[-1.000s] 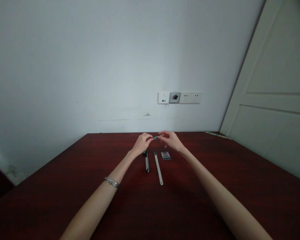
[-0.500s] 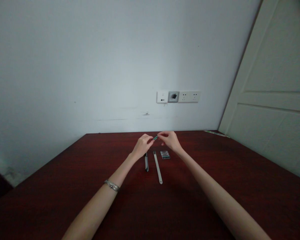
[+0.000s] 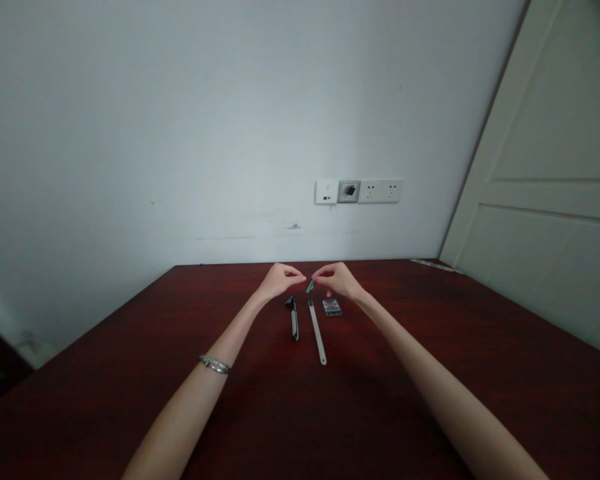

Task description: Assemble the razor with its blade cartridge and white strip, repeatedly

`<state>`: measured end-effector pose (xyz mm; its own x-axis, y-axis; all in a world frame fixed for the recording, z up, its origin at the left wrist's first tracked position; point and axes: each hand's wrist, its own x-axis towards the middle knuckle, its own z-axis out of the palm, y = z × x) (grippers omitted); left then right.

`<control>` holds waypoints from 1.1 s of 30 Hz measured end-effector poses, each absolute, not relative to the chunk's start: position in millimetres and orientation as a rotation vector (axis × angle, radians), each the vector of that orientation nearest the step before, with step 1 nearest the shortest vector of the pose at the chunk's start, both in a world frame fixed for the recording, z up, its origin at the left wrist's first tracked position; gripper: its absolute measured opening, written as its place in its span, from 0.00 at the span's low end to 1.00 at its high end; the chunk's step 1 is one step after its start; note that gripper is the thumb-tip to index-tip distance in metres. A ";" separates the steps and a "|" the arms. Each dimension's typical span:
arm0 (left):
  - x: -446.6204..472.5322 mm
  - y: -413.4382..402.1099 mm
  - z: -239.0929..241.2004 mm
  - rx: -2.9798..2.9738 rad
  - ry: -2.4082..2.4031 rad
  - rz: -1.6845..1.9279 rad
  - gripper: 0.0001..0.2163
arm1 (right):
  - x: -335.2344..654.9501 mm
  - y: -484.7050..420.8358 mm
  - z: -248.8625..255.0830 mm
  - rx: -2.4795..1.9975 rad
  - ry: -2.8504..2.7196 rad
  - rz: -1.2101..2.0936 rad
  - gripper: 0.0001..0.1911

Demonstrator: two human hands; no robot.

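Over the far part of the table, my right hand (image 3: 337, 278) pinches a small, narrow green piece (image 3: 310, 286) by its upper end, and it hangs tilted. Just left of it, my left hand (image 3: 279, 280) has thumb and fingers pressed together, and I cannot make out anything between their tips. Below my left hand lies a razor (image 3: 295, 323) with a black head and a grey and black handle. To its right is a long, pale flat stick (image 3: 317, 337) with a dark tip and a hole at the near end. A small clear case (image 3: 332, 307) lies below my right hand.
The dark red wooden table (image 3: 300, 420) meets a pale wall behind. Sockets and a switch panel (image 3: 359, 191) are on that wall. A thin patterned strip (image 3: 436, 266) lies at the back right edge, beside a white door (image 3: 545, 200).
My left hand has moved left and away from the green piece, uncovering the razor's head. In my right hand the green piece now hangs more steeply.
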<state>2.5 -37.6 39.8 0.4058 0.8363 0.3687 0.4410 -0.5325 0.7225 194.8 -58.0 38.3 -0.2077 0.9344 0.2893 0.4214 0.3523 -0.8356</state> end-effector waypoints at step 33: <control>34.4 -51.3 27.0 1.024 1.013 1.465 0.13 | 181.1 -72.1 39.0 -1.328 -1.877 -0.067 0.12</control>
<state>34.4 -51.3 27.0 -0.1012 0.9913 0.0844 -0.2713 -0.1091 0.9563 181.1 -72.1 39.0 -0.1109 0.7637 0.6360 0.8068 0.4429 -0.3911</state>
